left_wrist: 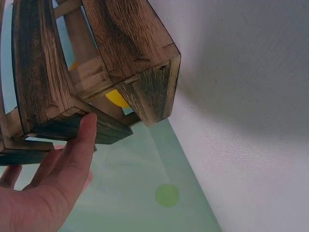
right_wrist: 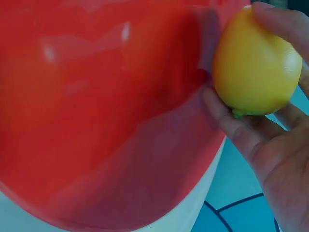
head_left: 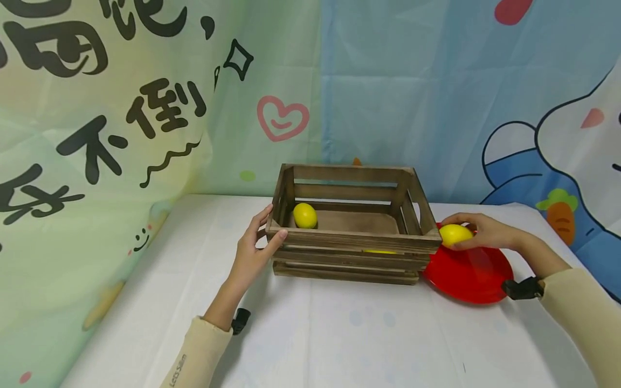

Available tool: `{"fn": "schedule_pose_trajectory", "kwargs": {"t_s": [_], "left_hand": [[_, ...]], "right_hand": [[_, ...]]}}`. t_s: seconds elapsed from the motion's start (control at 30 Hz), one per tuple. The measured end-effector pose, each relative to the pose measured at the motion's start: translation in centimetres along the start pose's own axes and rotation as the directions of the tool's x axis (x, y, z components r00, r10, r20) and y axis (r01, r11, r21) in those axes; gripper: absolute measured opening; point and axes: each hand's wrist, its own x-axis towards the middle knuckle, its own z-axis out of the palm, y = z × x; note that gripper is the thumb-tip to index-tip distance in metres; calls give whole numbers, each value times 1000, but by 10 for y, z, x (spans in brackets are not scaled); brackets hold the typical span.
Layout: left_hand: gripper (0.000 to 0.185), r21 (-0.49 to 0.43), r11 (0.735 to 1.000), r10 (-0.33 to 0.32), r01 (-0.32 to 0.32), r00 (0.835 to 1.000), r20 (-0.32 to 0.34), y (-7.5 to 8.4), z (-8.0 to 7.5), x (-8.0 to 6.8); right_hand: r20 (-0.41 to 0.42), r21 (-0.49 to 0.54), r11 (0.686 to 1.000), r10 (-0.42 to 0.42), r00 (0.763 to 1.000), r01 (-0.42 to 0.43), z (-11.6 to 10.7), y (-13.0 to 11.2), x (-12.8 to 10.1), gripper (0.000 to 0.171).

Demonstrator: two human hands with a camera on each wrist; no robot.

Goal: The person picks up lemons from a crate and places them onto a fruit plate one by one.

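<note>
A brown slatted wooden crate point(head_left: 356, 242) stands on the white-covered table. My left hand point(head_left: 254, 245) grips its left end, thumb over the front corner and fingers along the side; the left wrist view shows this hand point(left_wrist: 58, 186) against the end slats. Inside the crate at the left lies a yellow lemon point(head_left: 305, 215). More yellow point(head_left: 380, 251) shows through the front gap, mostly hidden by slats. To the right, my right hand point(head_left: 485, 231) holds another lemon point(right_wrist: 258, 63) between thumb and fingers, over the far-left part of a red plate point(head_left: 470, 275).
The red plate sits right beside the crate's right end. Behind the table hangs a printed cloth backdrop point(head_left: 388, 97) with cartoon figures and writing. White tablecloth point(head_left: 339, 334) stretches in front of the crate. A dark wrist device point(head_left: 524, 288) overlaps the plate's right edge.
</note>
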Motion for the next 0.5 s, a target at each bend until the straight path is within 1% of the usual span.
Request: {"fn": "schedule_pose_trajectory", "kwargs": {"t_s": [0.23,0.5], "left_hand": [[63,-5,1000,13,-13,1000,0,0,1,1],[65,-29,999,-14,14,1000,-4,3,1,1]], "right_hand": [[6,-19,1000,-21,1000,21,3,0,1,57],[24,1,1000,6,1000,-6,6,2,2,60]]}}
